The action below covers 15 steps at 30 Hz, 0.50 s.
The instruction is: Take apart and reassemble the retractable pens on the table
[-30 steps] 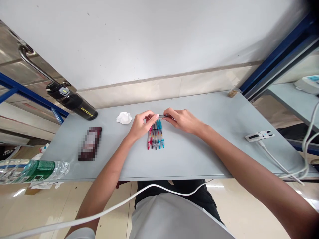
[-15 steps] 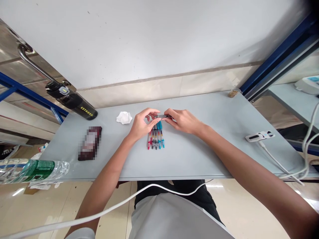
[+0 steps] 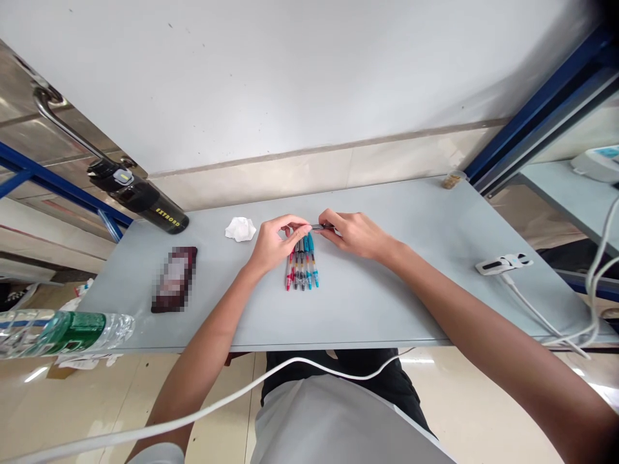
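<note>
Dark pen is lying crosswise between the two hands, over the far end of a row of pens on the grey table. From my distant seat I am seeing the right hand pinching its right end, while the left hand is closing thumb and fingers on the left end; those fingers are hiding its exact tip from me. For good handling, I am favouring a light fingertip pinch at both ends, the barrel staying level and both wrists steady, with the left thumb keeping clear of the pens just below, since a brush could be spreading them. The row itself is running from red on the left through grey-black to blue on the right, clear lower ends pointing towards the person. Farther out, a crumpled white tissue is resting near the left hand, a black bottle is standing beyond it, and a white plug-like device is lying well off to the right.
</note>
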Tool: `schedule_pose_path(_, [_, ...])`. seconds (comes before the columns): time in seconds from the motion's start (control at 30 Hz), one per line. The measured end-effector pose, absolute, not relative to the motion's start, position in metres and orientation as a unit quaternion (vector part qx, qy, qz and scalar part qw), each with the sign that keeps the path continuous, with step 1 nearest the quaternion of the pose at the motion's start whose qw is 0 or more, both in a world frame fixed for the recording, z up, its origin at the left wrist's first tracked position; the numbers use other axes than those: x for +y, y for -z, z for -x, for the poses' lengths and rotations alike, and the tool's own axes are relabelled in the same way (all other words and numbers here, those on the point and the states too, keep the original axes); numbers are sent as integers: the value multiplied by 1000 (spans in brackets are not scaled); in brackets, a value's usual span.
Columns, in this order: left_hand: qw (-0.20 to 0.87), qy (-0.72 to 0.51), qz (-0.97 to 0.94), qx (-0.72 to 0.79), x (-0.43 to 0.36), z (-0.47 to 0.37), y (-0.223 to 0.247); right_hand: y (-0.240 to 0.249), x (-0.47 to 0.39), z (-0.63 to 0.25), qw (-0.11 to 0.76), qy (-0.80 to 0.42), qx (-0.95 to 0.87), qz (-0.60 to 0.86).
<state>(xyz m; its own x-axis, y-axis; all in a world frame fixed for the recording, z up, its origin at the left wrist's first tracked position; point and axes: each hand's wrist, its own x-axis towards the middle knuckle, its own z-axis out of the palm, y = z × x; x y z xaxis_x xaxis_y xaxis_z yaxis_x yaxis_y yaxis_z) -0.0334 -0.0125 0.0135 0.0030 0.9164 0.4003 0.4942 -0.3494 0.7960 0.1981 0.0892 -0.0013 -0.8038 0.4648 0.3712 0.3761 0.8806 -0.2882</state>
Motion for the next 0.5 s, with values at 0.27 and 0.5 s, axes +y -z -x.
schedule_pose_path(0.27, [241, -471, -661, 533, -11, 33, -12, 2, 89, -198, 234, -98, -942, 219])
schedule_pose_path(0.5, [225, -465, -675, 527, -10, 34, -11, 1, 88, -198, 224, -92, -944, 225])
